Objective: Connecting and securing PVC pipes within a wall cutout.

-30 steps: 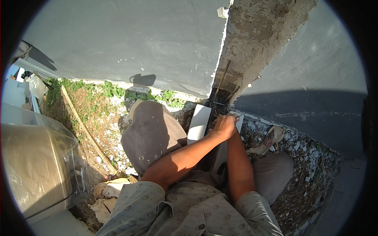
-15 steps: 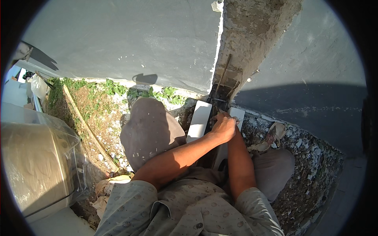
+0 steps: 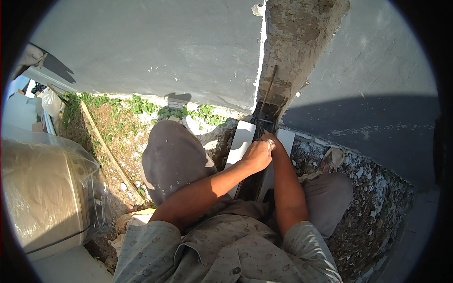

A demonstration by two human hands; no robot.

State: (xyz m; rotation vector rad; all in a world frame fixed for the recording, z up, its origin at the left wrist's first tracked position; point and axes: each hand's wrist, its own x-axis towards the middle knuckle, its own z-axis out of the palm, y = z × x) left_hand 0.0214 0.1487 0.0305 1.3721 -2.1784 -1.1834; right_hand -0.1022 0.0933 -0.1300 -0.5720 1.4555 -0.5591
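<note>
My left hand (image 3: 258, 156) is closed in a fist over a dark narrow gap (image 3: 251, 185) between two white boards. My right hand (image 3: 271, 140) meets it just beyond, fingers curled. A small pale bit shows between the hands; what either one grips is too hidden to name. Right beyond them, thin metal rods (image 3: 270, 87) rise from the dark gap into a rough notch in the wall. The left white board (image 3: 243, 137) lies beside my left hand, and the right white board (image 3: 286, 137) is partly covered by my right forearm.
Grey walls (image 3: 155, 52) flank the bare masonry notch (image 3: 295, 42). At left are a plastic-wrapped carton (image 3: 42, 193) and a long wooden strip (image 3: 111, 153) on weedy ground. Rubble (image 3: 368, 212) covers the ground at right. My bent knees frame the boards.
Both hands have shifted slightly left and toward me, my left fist lower over the gap. They stay close together. The view has moved a little.
</note>
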